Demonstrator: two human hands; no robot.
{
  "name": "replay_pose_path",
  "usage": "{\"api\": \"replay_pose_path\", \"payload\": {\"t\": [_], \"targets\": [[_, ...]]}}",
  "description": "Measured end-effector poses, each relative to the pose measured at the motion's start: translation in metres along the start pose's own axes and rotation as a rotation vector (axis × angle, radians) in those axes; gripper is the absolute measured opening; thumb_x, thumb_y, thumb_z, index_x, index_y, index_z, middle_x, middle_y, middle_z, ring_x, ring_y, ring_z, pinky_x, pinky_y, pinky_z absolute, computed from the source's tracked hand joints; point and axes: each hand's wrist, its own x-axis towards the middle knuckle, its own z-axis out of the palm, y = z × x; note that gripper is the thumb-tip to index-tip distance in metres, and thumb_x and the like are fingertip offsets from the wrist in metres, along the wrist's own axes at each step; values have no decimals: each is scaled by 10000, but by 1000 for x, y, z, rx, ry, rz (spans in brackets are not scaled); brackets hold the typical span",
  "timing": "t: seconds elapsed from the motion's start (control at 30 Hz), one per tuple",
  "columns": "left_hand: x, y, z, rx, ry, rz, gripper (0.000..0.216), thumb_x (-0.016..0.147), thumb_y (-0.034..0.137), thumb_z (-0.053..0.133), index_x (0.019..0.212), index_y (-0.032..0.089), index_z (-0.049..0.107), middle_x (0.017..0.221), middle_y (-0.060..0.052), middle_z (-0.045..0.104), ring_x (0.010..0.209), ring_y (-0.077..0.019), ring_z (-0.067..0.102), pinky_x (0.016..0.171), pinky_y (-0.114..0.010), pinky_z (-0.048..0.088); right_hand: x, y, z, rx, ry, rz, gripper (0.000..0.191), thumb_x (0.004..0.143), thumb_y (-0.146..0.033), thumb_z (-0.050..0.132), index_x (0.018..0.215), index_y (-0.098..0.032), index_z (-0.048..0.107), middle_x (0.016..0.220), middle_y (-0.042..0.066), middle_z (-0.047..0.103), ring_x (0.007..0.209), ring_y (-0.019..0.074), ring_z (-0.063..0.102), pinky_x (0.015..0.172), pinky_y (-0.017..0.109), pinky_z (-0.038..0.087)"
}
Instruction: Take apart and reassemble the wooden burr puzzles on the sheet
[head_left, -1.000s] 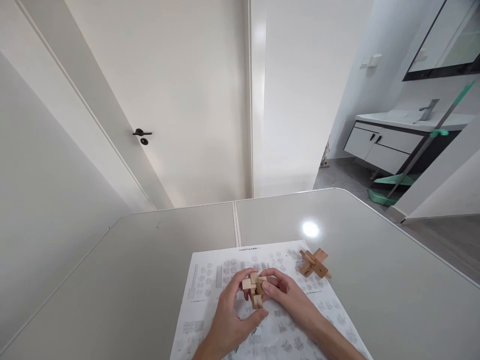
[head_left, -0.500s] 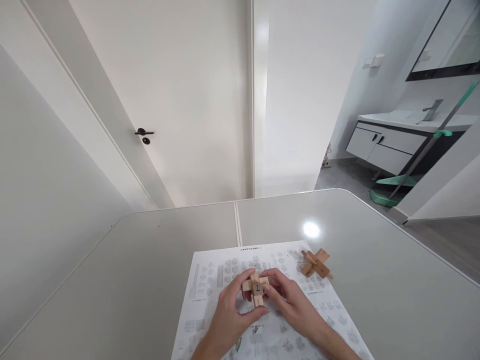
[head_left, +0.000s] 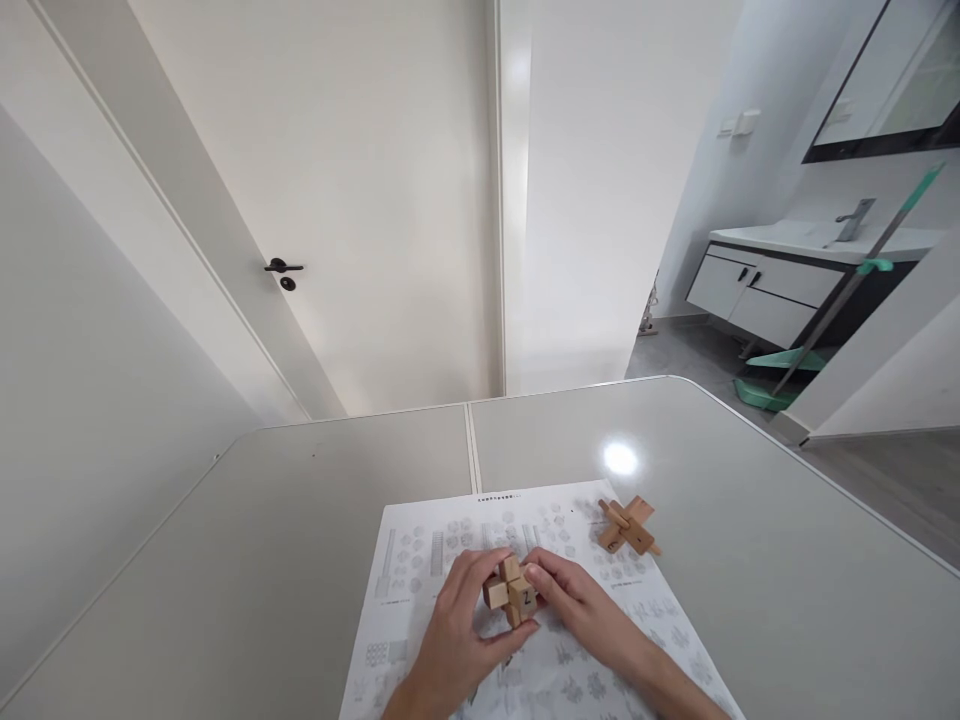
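Observation:
A light wooden burr puzzle (head_left: 511, 592) of interlocked blocks, one marked with a "2" or "Z", is held up between both hands over a printed sheet (head_left: 420, 640). My left hand (head_left: 466, 622) grips it from the left, with fingers along the top and the thumb under its lower end. My right hand (head_left: 574, 600) pinches its right side, the thumb beside the marked block. The fingertips behind the puzzle are hidden. A second, darker wooden puzzle (head_left: 628, 527) shaped like a cross lies on the sheet's upper right edge, apart from both hands.
The sheet lies on a pale grey table (head_left: 247, 570) with a seam (head_left: 472, 450) down its middle. Beyond the far edge stands a white door (head_left: 390, 200) with a black handle (head_left: 283, 266). At right are a washbasin cabinet (head_left: 765, 285) and a green dustpan (head_left: 763, 394).
The held puzzle has turned, so its marked block now faces lower right and more of its left side shows. Both hands shifted slightly with it. The darker puzzle still lies on the sheet.

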Motion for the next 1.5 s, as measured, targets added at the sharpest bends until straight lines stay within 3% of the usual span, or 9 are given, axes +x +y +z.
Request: {"api": "replay_pose_path", "payload": {"t": [0.13,0.27,0.4,0.67,0.9,1.03,1.17,1.27,1.5], "targets": [[0,-6,0,99,5,35,628,925,364,715,1481,421,429,1356,-60,657,1229,-294,635,1131,-535,455,2,6,-1,36,51,30,448,947,-645,561,885,-214,667,764,3,632,648,163,577,604,276,522],[2,-1,3,78,71,-145,740,929,406,702,1557,418,310,1512,-85,514,1270,-290,606,1037,-446,544,6,10,-7,264,179,171,419,909,-614,654,843,-200,661,665,-22,597,477,107,474,415,215,410],[3,4,4,49,69,-180,593,985,351,610,1523,395,364,1515,-90,474,1213,-259,633,1034,-434,546,11,16,-20,681,266,295,301,863,-463,785,877,-176,695,799,31,669,590,121,592,508,216,523],[5,5,4,68,6,-180,425,1017,327,542,1430,359,447,1506,-81,464,1302,-269,579,1067,-444,535,21,38,-38,1082,376,201,194,799,-276,869,860,-193,705,809,-1,660,575,81,547,462,159,508],[6,8,1,93,-81,-81,323,1028,282,515,1347,334,513,1374,-66,576,1287,-248,571,1108,-441,495,21,26,-30,962,401,159,269,854,-433,810,957,-202,720,821,2,628,572,88,492,437,169,467],[10,15,-1,106,-124,-18,275,1017,226,513,1272,309,573,1281,-60,633,1203,-238,601,1049,-395,514,17,19,-20,837,280,191,261,863,-407,809,957,-178,727,795,2,592,591,94,470,483,185,446],[11,17,0,157,-176,-7,192,1025,211,462,1094,260,634,999,-38,686,906,-200,659,826,-321,551,14,17,-15,745,143,188,246,860,-396,819,891,-179,709,761,-10,584,589,86,460,529,199,415],[8,16,4,201,-242,-35,215,1034,216,423,1002,244,634,699,31,611,582,-148,557,581,-257,462,14,18,-15,704,109,182,226,869,-377,814,887,-180,704,766,-9,590,591,88,472,546,218,406],[6,11,8,268,-273,18,189,989,152,471,973,245,635,695,49,661,554,-130,558,581,-246,402,13,20,-15,690,133,185,223,860,-373,823,876,-182,707,774,-3,597,606,95,471,574,241,392]]}}
